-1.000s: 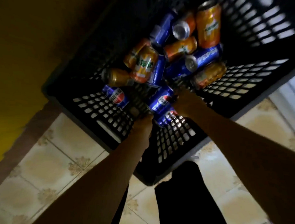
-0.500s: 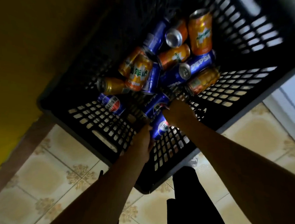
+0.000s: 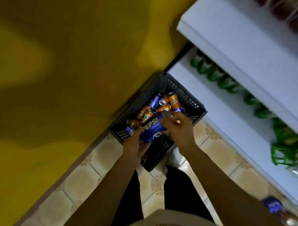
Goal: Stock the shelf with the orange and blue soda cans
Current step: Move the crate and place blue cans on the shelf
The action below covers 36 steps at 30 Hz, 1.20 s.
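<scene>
**Blue can lifted over the crate, shelf off to my right**

I hold a blue Pepsi can (image 3: pixel 151 129) above the black plastic crate (image 3: pixel 189 101). The can lies tilted, its long axis running from my left hand (image 3: pixel 132 146) at the lower end up toward its silver top (image 3: pixel 167 114), which points away from me and to the right. The fingers of my left hand curl round the can's lower half. My right hand (image 3: pixel 178 129) is at the upper end, its fingers (image 3: pixel 174 116) bent over the rim beside the silver top; they seem to pinch it, though motion blur makes the contact hard to judge.

Below the can, orange soda cans (image 3: pixel 173 100) and more blue ones lie jumbled on their sides in the crate, which sits on the tiled floor (image 3: pixel 84 180) against a yellow wall (image 3: pixel 62 57).

The white shelf (image 3: pixel 218 102) stands to my right, just beside the crate, with green packets (image 3: pixel 215 73) along it. My right hand is the nearer one to it, so I judge the can must swing rightward and be turned upright to go in.
</scene>
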{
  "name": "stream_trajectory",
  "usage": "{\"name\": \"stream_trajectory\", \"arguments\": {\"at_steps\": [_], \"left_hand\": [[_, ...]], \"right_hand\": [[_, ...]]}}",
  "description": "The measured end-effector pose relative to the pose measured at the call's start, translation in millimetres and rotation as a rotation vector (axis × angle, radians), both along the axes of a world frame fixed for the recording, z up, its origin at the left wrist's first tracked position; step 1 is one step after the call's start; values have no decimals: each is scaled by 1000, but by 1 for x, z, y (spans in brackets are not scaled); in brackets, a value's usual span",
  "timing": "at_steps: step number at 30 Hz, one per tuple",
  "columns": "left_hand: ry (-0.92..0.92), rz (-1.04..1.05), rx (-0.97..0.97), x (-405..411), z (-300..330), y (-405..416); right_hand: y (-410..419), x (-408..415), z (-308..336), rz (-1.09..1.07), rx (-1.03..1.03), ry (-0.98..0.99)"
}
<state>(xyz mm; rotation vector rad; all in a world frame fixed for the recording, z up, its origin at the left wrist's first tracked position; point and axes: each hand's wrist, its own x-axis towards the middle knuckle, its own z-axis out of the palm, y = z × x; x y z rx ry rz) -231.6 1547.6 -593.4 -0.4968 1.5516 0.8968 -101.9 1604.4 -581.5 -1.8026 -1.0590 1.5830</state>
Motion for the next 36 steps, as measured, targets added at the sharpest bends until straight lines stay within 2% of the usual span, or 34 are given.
{"name": "stream_trajectory", "arguments": {"at_steps": [4, 7, 12, 15, 17, 25, 32, 36], "left_hand": [[-145, 77, 223, 10, 94, -18], [-270, 89, 382, 20, 141, -27], [-349, -82, 543, 27, 199, -16], [-384, -203, 654, 27, 232, -9], [-429, -306, 716, 26, 252, -9], [-594, -696, 863, 79, 319, -20], [-786, -947, 969, 179, 357, -54], [-769, -1149, 1104, 251, 376, -72]], "right_hand": [[-6, 9, 97, 112, 285, 43], [-14, 17, 160, 210, 401, 141], [-18, 24, 249, 235, 583, 76], [-31, 30, 290, 225, 639, 127], [-44, 37, 315, 219, 669, 75], [-105, 89, 389, -124, 783, -115], [-169, 177, 427, -347, 796, -173], [-204, 244, 443, -432, 795, -231]]}}
